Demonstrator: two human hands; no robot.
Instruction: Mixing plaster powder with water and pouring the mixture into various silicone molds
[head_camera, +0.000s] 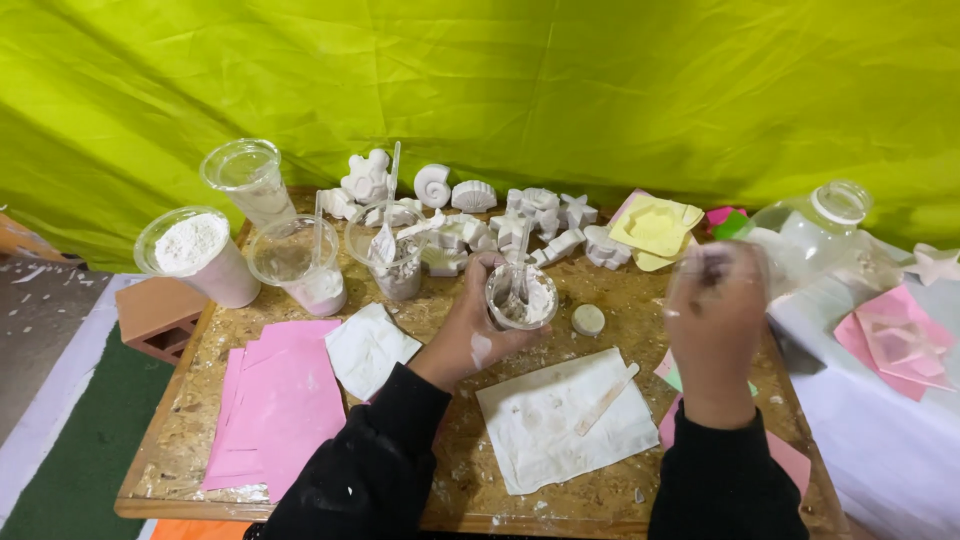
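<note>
Cup (521, 296) of clear plastic, holding white paste and a plastic spoon (522, 262), sits near the middle of the board (190, 420), gripped around its side by the left hand (472, 335), fingers curled closed on it. Right hand (714, 325) hangs raised over the board's right edge, blurred; whether it is open or holding anything cannot be told.

Four more clear cups stand toward the far left corner: one (195, 255) filled with white powder, one (250, 178) that looks empty, one (300, 265) with a white layer at the bottom and a straw-like stick, one (388, 248) with white lumps and another stick. A clear jar (815, 235) with a white-rimmed mouth lies tilted beyond the right edge.

White plaster casts (480, 215), well over a dozen, crowd the far edge; shell, star and bear shapes show among them. A yellow mould (655, 228) lies at their right end. A small round disc (588, 319) sits just right of the held cup.

Pink sheets (275, 400) are stacked by the left edge, a small white sheet (368, 348) beside them. A larger stained white sheet (565, 420) near the front edge carries one flat wooden stick (606, 399). A brick (160, 315) rests against the left edge; more pink paper (900, 340) lies off to the right.
</note>
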